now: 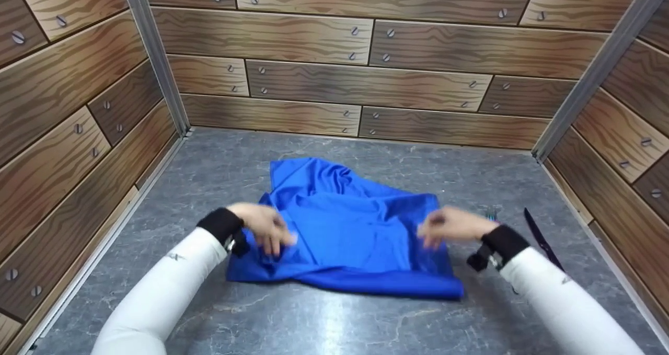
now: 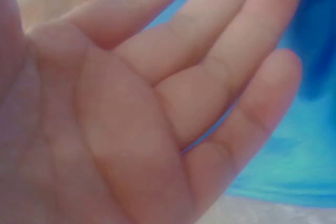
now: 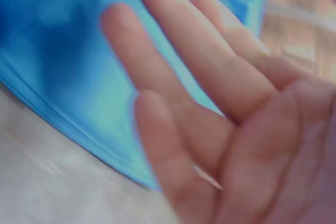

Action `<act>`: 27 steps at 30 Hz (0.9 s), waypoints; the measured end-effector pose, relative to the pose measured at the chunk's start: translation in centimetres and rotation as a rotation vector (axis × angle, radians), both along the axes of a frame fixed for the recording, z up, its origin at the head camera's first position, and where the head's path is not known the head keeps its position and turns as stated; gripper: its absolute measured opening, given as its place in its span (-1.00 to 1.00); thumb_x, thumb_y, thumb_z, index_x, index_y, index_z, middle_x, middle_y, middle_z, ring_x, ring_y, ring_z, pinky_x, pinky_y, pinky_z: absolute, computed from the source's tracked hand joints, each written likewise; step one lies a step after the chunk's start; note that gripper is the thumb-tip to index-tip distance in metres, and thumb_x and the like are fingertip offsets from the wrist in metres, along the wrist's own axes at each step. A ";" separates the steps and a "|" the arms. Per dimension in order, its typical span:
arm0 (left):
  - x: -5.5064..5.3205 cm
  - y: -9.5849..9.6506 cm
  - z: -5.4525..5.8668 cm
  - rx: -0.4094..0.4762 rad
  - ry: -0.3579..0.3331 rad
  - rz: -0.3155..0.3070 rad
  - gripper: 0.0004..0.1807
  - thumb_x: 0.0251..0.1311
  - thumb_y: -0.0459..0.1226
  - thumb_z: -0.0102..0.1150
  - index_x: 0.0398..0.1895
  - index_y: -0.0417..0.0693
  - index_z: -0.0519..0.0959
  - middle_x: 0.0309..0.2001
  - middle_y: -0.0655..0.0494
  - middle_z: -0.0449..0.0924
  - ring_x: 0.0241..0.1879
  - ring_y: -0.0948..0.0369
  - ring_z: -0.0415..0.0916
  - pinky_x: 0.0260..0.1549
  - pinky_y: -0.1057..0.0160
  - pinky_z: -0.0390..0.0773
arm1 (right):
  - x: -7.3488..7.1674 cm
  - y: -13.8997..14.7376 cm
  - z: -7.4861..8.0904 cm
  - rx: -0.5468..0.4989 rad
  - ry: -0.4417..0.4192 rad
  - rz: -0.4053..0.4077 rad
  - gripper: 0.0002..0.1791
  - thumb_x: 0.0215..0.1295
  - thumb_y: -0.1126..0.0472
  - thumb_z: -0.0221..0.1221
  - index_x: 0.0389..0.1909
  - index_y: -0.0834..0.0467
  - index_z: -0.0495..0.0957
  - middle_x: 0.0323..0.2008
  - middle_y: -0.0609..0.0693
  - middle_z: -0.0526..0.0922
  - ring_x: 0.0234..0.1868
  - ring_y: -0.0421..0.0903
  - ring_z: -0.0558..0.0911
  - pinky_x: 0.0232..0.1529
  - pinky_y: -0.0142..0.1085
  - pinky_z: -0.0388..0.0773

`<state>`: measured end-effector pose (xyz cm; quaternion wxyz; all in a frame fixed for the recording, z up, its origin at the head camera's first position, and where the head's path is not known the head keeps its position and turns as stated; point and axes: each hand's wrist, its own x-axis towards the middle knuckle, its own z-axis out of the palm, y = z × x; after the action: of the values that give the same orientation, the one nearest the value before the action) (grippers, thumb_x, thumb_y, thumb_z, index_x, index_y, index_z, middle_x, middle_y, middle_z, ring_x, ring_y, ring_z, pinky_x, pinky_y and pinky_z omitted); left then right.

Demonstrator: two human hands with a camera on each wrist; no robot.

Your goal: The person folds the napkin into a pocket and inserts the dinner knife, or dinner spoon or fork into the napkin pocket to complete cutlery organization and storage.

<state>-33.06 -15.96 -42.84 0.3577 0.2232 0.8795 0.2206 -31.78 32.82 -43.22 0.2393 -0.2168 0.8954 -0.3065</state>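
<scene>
A shiny blue cloth point(image 1: 345, 235) lies rumpled on the grey tabletop, its near edge folded into a thick band and its far left corner spread out. Over the cloth's left side is my left hand point(image 1: 265, 228), blurred in the head view. In the left wrist view the fingers point(image 2: 231, 40) are extended and the palm is bare. My right hand point(image 1: 452, 226) hovers at the cloth's right edge. Its fingers point(image 3: 205, 61) are spread and loosely bent in the right wrist view, with blue fabric behind them and nothing in the grasp.
A dark knife point(image 1: 541, 237) lies on the table point(image 1: 397, 326) to the right, beside my right forearm. Partly hidden behind the right wrist, a fork's tines point(image 1: 491, 214) show. Wood-patterned walls point(image 1: 313, 78) enclose the table at the back and both sides.
</scene>
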 end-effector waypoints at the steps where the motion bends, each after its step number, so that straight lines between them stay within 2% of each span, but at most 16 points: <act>1: -0.7 -0.4 0.0 0.057 0.030 0.038 -0.43 0.79 0.11 0.21 0.24 -0.24 0.79 -0.02 -0.19 0.97 -0.13 0.11 0.93 -0.07 0.20 0.83 | -1.1 0.4 0.0 -0.016 0.043 -0.050 -0.60 0.78 0.09 0.25 0.10 0.42 0.74 -0.15 0.25 0.93 -0.24 -0.20 0.80 -0.07 -0.28 0.78; 2: -1.5 -0.6 -0.3 0.107 0.086 0.084 -0.46 0.80 0.09 0.20 0.18 -0.25 0.79 -0.08 -0.17 0.97 -0.20 0.11 0.90 -0.13 0.19 0.81 | -2.4 1.0 -0.3 -0.024 0.098 -0.114 -0.59 0.79 0.07 0.23 0.09 0.42 0.74 -0.17 0.26 0.93 -0.28 -0.19 0.79 -0.11 -0.29 0.75; 3: -3.6 -1.2 -1.8 0.173 0.174 0.135 -0.50 0.78 0.08 0.24 0.10 -0.22 0.80 -0.17 -0.13 0.95 -0.26 0.13 0.86 -0.19 0.21 0.77 | -3.8 1.5 -0.6 -0.032 0.158 -0.169 -0.59 0.80 0.05 0.22 0.05 0.38 0.74 -0.22 0.22 0.92 -0.32 -0.16 0.77 -0.14 -0.26 0.74; 5: -7.9 -1.7 -5.3 0.242 0.363 0.255 -0.63 0.69 0.02 0.34 -0.06 -0.12 0.81 -0.25 -0.02 0.90 -0.31 0.18 0.77 -0.18 0.17 0.75 | -8.5 3.6 -3.8 -0.036 0.303 -0.270 -0.58 0.75 -0.05 0.28 -0.08 0.28 0.76 -0.32 0.12 0.87 -0.38 -0.12 0.70 -0.23 -0.24 0.65; 7: -12.2 -2.0 -9.0 0.249 0.531 0.348 -0.74 0.60 -0.05 0.39 -0.11 -0.06 0.79 -0.17 0.00 0.89 -0.18 0.08 0.80 -0.03 0.08 0.78 | -13.4 5.1 -7.6 -0.006 0.410 -0.357 -0.56 0.69 -0.13 0.33 -0.13 0.22 0.77 -0.30 0.12 0.85 -0.31 -0.01 0.73 -0.17 -0.12 0.68; 9: -16.7 -1.8 -12.7 0.223 0.604 0.452 -0.76 0.51 -0.09 0.40 -0.02 -0.06 0.81 0.02 -0.09 0.91 0.06 -0.04 0.83 0.21 -0.01 0.77 | -17.5 5.7 -11.0 0.037 0.458 -0.413 -0.54 0.66 -0.15 0.35 -0.07 0.22 0.81 -0.18 0.18 0.89 -0.14 0.16 0.81 0.01 0.02 0.76; 10: -17.7 -1.3 -13.2 0.178 0.592 0.511 -0.70 0.51 -0.10 0.37 0.09 -0.10 0.80 0.16 -0.17 0.89 0.22 -0.14 0.81 0.36 -0.09 0.74 | -19.3 5.7 -12.6 0.060 0.460 -0.439 -0.50 0.64 -0.17 0.37 0.02 0.25 0.83 -0.08 0.23 0.91 -0.04 0.22 0.84 0.11 0.07 0.78; 12: -18.3 -0.2 -13.4 0.106 0.552 0.601 -0.48 0.56 -0.09 0.30 0.40 -0.23 0.70 0.43 -0.31 0.77 0.51 -0.27 0.66 0.59 -0.18 0.60 | -20.5 4.1 -13.6 0.109 0.418 -0.442 -0.42 0.65 -0.12 0.37 0.24 0.35 0.79 0.16 0.36 0.89 0.23 0.37 0.83 0.39 0.23 0.74; 13: -18.2 0.4 -13.3 0.069 0.519 0.647 -0.38 0.60 -0.06 0.27 0.53 -0.27 0.62 0.53 -0.34 0.69 0.61 -0.29 0.58 0.67 -0.20 0.54 | -20.7 3.3 -13.9 0.125 0.394 -0.429 -0.38 0.64 -0.11 0.38 0.32 0.36 0.76 0.24 0.37 0.87 0.31 0.40 0.81 0.45 0.26 0.71; 16: -16.5 2.2 -12.4 -0.030 0.430 0.767 -0.16 0.66 -0.03 0.27 0.78 -0.34 0.33 0.70 -0.47 0.45 0.74 -0.40 0.37 0.77 -0.28 0.38 | -20.2 0.7 -14.1 0.185 0.346 -0.382 -0.33 0.55 -0.11 0.48 0.43 0.30 0.74 0.31 0.32 0.86 0.43 0.41 0.76 0.53 0.31 0.66; 19: -14.3 3.5 -11.8 -0.052 0.420 0.816 -0.04 0.55 -0.04 0.48 0.77 -0.39 0.29 0.66 -0.60 0.42 0.68 -0.46 0.41 0.72 -0.32 0.43 | -19.1 -1.0 -13.9 0.245 0.324 -0.337 -0.43 0.43 -0.12 0.58 0.26 0.19 0.85 0.20 0.20 0.92 0.41 0.43 0.69 0.47 0.38 0.63; 22: -13.1 4.1 -11.8 -0.018 0.433 0.818 -0.07 0.44 -0.14 0.58 0.66 -0.48 0.37 0.56 -0.61 0.53 0.58 -0.45 0.56 0.62 -0.33 0.57 | -18.7 -1.6 -13.8 0.288 0.339 -0.329 -0.63 0.42 -0.04 0.54 0.02 0.14 0.84 0.06 0.17 0.90 0.30 0.38 0.68 0.34 0.40 0.62; 23: -13.0 4.2 -11.9 -0.008 0.443 0.813 -0.15 0.43 -0.18 0.57 0.60 -0.49 0.43 0.53 -0.58 0.59 0.55 -0.42 0.61 0.59 -0.32 0.61 | -18.8 -1.6 -13.8 0.291 0.359 -0.335 -0.69 0.42 -0.01 0.51 -0.04 0.14 0.80 0.02 0.19 0.89 0.24 0.37 0.71 0.29 0.38 0.64; 25: -13.0 4.2 -12.1 0.016 0.442 0.807 -0.35 0.51 -0.25 0.41 0.53 -0.45 0.54 0.51 -0.45 0.67 0.54 -0.31 0.67 0.55 -0.32 0.66 | -19.1 -1.3 -13.8 0.282 0.426 -0.352 -0.75 0.44 0.03 0.42 -0.08 0.12 0.73 -0.02 0.24 0.86 0.12 0.35 0.76 0.17 0.35 0.66; 27: -13.1 4.2 -12.2 0.026 0.465 0.804 -0.48 0.53 -0.28 0.28 0.44 -0.37 0.66 0.47 -0.38 0.73 0.52 -0.29 0.70 0.51 -0.36 0.68 | -19.6 -1.0 -13.8 0.226 0.539 -0.379 -0.78 0.48 0.02 0.36 -0.07 0.07 0.67 -0.07 0.26 0.87 -0.02 0.32 0.81 0.03 0.29 0.69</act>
<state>-46.15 -11.75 -55.07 0.0341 -0.0875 0.9503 0.2967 -51.39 31.85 -56.97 -0.0447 -0.0922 0.9790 -0.1762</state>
